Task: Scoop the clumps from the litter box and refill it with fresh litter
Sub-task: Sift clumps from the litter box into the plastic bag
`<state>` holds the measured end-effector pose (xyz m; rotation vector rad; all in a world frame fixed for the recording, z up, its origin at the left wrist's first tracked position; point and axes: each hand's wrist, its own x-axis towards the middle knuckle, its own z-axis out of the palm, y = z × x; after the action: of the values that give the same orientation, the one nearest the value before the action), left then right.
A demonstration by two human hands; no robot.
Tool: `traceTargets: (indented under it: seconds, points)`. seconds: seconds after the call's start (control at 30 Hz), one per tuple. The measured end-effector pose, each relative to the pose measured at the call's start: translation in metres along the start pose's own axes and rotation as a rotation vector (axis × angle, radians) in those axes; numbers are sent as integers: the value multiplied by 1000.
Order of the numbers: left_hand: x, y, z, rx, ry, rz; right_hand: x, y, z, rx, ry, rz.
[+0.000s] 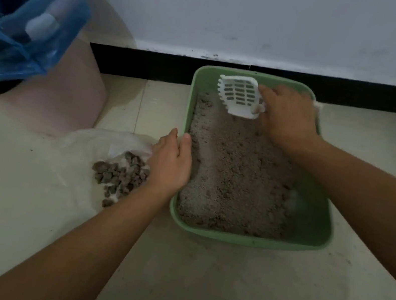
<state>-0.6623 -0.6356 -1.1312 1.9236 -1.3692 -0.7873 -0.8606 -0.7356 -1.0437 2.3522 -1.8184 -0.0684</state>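
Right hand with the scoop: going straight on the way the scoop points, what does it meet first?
Probably the far-left wall of the litter box, just ahead of the scoop, unless the right hand rides above the rim.

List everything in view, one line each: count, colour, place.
litter box: one, green, on the floor by the wall
litter: one bed, grey, inside the litter box
scoop: one, white, held over the box's far end
plastic bag: one, white, on the floor left of the box
clumps: one pile, grey-brown, on the plastic bag
bin: one, pink, far left
liner: one, blue, in the bin
skirting: one strip, black, along the wall's foot
left grip: one, bare hand, resting on the box's left rim
right grip: one, bare hand, holding the scoop's handle
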Motion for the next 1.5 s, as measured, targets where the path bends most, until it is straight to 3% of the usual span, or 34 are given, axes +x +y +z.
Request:
traceTargets:
  seconds: [0.17,0.33,0.77,0.97,1.07,1.17,1.3,1.5]
  points:
    - [1,-7,12,68,91,34,39,-4,21,-298,1,-187]
    - [-4,1,10,66,90,-33,56,-23,37,-404,76,-290]
    - [-6,2,10,-101,142,-62,-9,7,33,-301,80,-656]
    - [-17,13,4,-31,192,-49,-42,27,8,-241,175,-823]
    - [-23,11,3,1,170,-16,-50,42,-2,-218,164,-754]
    - [-32,4,4,-1,128,2,-60,54,-7,-189,61,-551]
    - [-34,3,3,-5,121,-29,-69,62,-12,-166,-50,-425]
    - [-33,7,2,6,144,-79,-70,59,-10,-455,-148,-412]
